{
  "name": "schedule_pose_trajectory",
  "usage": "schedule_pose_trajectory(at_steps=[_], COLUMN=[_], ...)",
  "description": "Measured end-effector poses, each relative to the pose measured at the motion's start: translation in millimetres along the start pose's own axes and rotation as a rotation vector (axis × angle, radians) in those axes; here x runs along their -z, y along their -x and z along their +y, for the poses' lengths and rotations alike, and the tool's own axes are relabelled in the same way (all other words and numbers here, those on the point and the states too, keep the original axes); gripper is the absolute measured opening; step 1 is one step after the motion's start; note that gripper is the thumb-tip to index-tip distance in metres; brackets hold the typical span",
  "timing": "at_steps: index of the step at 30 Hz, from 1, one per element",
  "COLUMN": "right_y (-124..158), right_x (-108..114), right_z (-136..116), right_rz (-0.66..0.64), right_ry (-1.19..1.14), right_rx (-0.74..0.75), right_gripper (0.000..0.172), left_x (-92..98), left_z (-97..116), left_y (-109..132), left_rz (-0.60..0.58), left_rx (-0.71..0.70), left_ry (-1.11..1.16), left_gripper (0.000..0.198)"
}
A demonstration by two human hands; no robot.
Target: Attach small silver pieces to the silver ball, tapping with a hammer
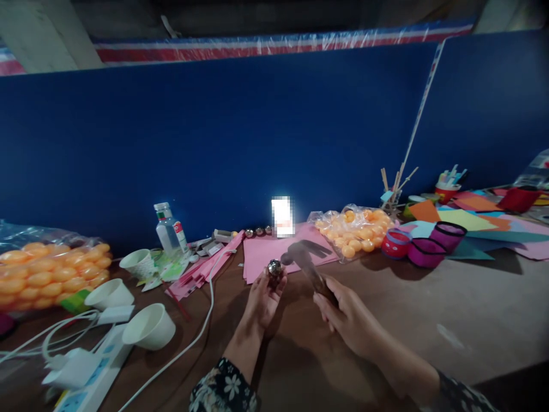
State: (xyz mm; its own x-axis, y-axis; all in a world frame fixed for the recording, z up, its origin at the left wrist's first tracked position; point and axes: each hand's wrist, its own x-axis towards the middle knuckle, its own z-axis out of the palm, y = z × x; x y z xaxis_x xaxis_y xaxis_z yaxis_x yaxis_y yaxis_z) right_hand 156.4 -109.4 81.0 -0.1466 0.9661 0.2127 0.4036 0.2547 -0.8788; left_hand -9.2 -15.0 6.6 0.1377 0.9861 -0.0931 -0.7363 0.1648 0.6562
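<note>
In the middle of the view my left hand (263, 300) holds a shiny metal ball (274, 268) up in its fingertips, above the table. My right hand (343, 312) is wrapped round the wooden handle of a claw hammer (306, 260). The hammer's head points left, close to the ball, and I cannot tell whether the two touch. Behind them lie sheets of pink paper (257, 257), with several more metal balls (259, 232) in a row at their back edge.
A bag of orange balls (360, 229) lies right of the pink paper, another (55, 274) far left. Fabric cups (426, 252) and coloured paper (467, 220) are at right. Left are paper cups (150, 326), a bottle (169, 232), a power strip (92, 377) and a trailing white cable (210, 309).
</note>
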Motion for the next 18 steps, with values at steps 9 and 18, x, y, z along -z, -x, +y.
schedule_pose_trajectory(at_steps=[9, 18], right_y=[2.3, 4.1], right_x=[-5.2, -1.2], right_z=[6.1, 4.9], right_rz=[-0.033, -0.024], right_ry=[-0.01, -0.01], right_rx=[-0.035, -0.053], right_gripper=[0.011, 0.011], left_x=[-2.1, -4.2], left_z=[-3.0, -3.1], left_y=[4.7, 3.1], left_rz=[-0.071, -0.081], left_rx=[0.01, -0.114], left_ry=[-0.012, 0.016], left_gripper=[0.023, 0.031])
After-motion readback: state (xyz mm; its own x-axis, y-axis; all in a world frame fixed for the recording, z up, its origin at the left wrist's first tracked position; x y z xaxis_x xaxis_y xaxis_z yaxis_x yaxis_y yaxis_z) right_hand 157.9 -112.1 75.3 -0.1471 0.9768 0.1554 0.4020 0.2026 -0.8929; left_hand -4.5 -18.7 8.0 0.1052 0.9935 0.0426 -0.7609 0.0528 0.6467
